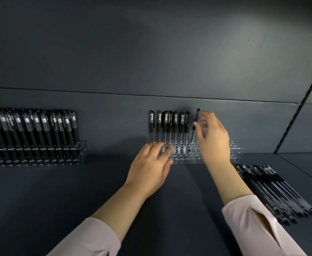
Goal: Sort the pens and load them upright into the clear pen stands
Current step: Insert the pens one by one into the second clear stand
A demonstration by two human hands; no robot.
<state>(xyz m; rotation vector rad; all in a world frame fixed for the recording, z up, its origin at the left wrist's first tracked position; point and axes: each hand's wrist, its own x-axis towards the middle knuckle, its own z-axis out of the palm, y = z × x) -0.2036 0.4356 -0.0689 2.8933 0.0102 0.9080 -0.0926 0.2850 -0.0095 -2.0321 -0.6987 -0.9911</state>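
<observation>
Way off to the left of the left grip there's a full stand (81, 150), clear plastic, packed with black capped pens (31, 126) all standing upright. It sits on the dark surface (59, 200) right against the back wall (151, 52).

The left grip (151, 163) is laid flat, fingers pretty much straight and spread over the left end of the second clear stand (186, 154), thumb against its front edge. It isn't holding anything, just pressing down on the stand. Right behind its fingertips a short row of pens (170, 124) stands upright in the back holes, caps up. The holes in front of them, between the 2 grips, look unfilled.

Just right of that row, the right grip (213, 137) is up above the stand and pinching 1 black pen (193, 132) near its top between thumb and fingers. The fingers are motion blurred, so I can't tell exactly how they sit. The pen leans a bit, top toward the right grip and lower end down at the back holes of the stand, next to the last standing pen. Can't tell if it's actually in a hole.

Below and to the right of the right grip, a bunch of loose pens (273, 191) lies flat on the surface, roughly side by side. Both forearms come out of pale pink sleeves (88, 239).
</observation>
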